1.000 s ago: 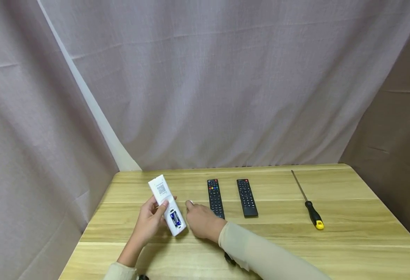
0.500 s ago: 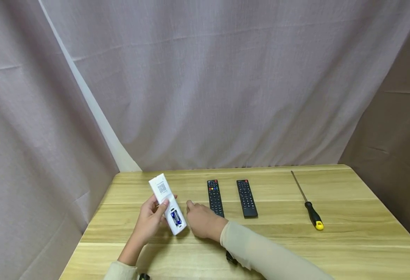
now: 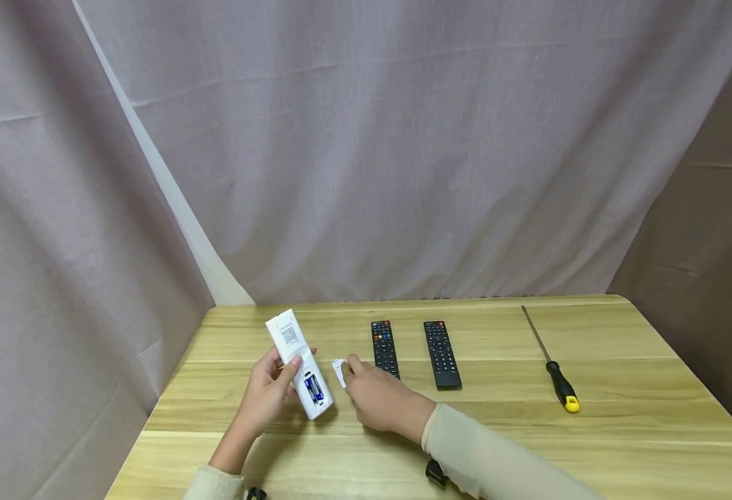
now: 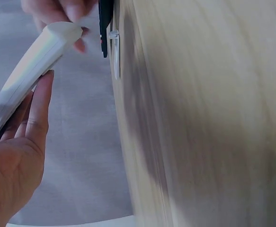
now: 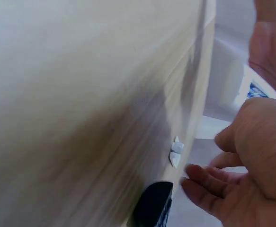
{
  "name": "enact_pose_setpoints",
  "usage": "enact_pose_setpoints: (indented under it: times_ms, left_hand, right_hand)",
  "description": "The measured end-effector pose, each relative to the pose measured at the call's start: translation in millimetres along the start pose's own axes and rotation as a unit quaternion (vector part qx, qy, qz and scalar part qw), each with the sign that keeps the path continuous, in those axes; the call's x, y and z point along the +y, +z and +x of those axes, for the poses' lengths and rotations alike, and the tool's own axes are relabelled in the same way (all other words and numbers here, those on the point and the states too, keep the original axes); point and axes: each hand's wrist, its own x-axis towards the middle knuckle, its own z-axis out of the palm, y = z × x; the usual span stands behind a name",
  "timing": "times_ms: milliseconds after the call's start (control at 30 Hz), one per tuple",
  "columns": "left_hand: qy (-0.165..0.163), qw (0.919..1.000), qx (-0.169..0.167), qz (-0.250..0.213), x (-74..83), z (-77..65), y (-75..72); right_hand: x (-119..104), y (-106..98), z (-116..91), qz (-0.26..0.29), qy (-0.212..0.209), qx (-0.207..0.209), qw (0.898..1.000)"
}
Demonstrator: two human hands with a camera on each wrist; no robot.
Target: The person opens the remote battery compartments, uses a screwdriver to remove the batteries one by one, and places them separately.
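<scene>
My left hand (image 3: 264,392) holds a white remote control (image 3: 300,364) tilted above the table, its back toward me and the thumb across it. Two blue batteries (image 3: 313,388) show in its uncovered compartment. A small white battery cover (image 3: 339,373) lies on the wooden table just right of that remote. Close beside the cover is my right hand (image 3: 381,399); in the right wrist view its loosely bent fingers (image 5: 204,182) hold nothing and stand apart from the cover (image 5: 176,152). In the left wrist view the white remote (image 4: 29,71) appears edge-on in the left hand.
A black remote (image 3: 385,347) lies partly behind the right hand, and a second black remote (image 3: 442,354) lies to its right. Farther right is a screwdriver (image 3: 558,382) with a black and yellow handle. Grey curtains (image 3: 403,173) hang behind the wooden table (image 3: 641,417).
My right hand has let go of the white battery cover and moved a little to the right, so the cover shows on the table. The left hand and white remote stay almost still.
</scene>
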Motion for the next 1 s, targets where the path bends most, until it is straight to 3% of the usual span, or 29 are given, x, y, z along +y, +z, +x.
enact_pose_setpoints:
  times_ms: [200, 500, 800, 1000]
  left_hand:
    - [-0.014, 0.9995, -0.014, -0.023, 0.3, 1.1, -0.5]
    - [0.003, 0.9992, -0.036, -0.020, 7.5, 7.4, 7.3]
    - [-0.004, 0.9988, -0.045, -0.017, 7.6, 10.0, 14.7]
    - [-0.005, 0.9986, -0.049, -0.018, 10.6, 7.2, 16.7]
  right_hand:
    - [10.4, -8.5, -38.8, 0.045, 0.028, 0.061, 0.997]
    - [55.2, -6.9, -96.6, 0.025, 0.070, 0.126, 0.989]
    - [75.4, -3.5, -125.3, 0.020, 0.060, 0.179, 0.982]
    - [89.7, -3.3, -139.8, 0.013, 0.084, 0.180, 0.980]
